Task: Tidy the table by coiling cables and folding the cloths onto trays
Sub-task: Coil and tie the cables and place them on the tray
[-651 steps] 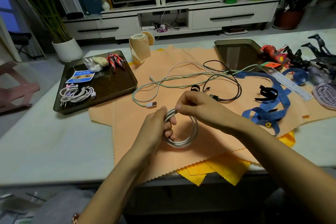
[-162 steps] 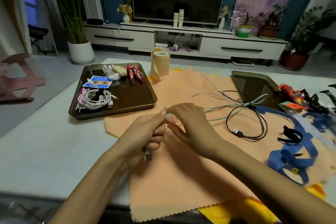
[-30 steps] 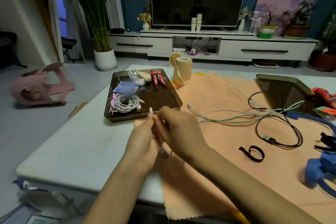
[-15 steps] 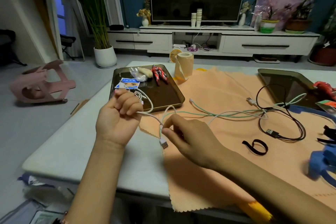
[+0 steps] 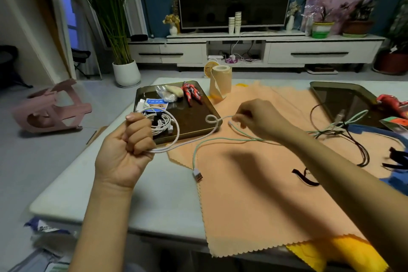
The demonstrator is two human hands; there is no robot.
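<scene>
You are gripping the white cable (image 5: 178, 131) in your left hand (image 5: 128, 141), its fingers (image 5: 139, 132) curled into a fist around 1 wide loop that, in this view, is overlapping the near-left part of the left tray (image 5: 194, 115). From the fist the cable is running toward 2 o'clock, kinking into 1 small curl at the tray's near-right corner. It is ending at your right hand (image 5: 258, 120), whose fingers (image 5: 239, 119) are pinching it above the orange cloth (image 5: 254, 194).

That split looks deliberate. The left hand is acting as the anchor that sets the coil's size, while the right is drawing the free length out so it can be laid in as the next turn. I judge the coiling as barely begun.

The green cable (image 5: 197, 175) is lying loose on the cloth, its plug at 5 o'clock from your left hand and its far run passing just under your right fingertips. I cannot tell whether you are catching it too. If you are, both could be winding together.

1 coiled bundle (image 5: 161, 126) is resting on the left tray at 1 o'clock from your fist, so the drop-off is close. At 3 o'clock, a black cable (image 5: 362, 150) is waiting beside the right tray (image 5: 340, 99). A yellow cloth (image 5: 344, 252) is peeking out under the orange one at the counter (image 5: 154, 194) edge.
</scene>
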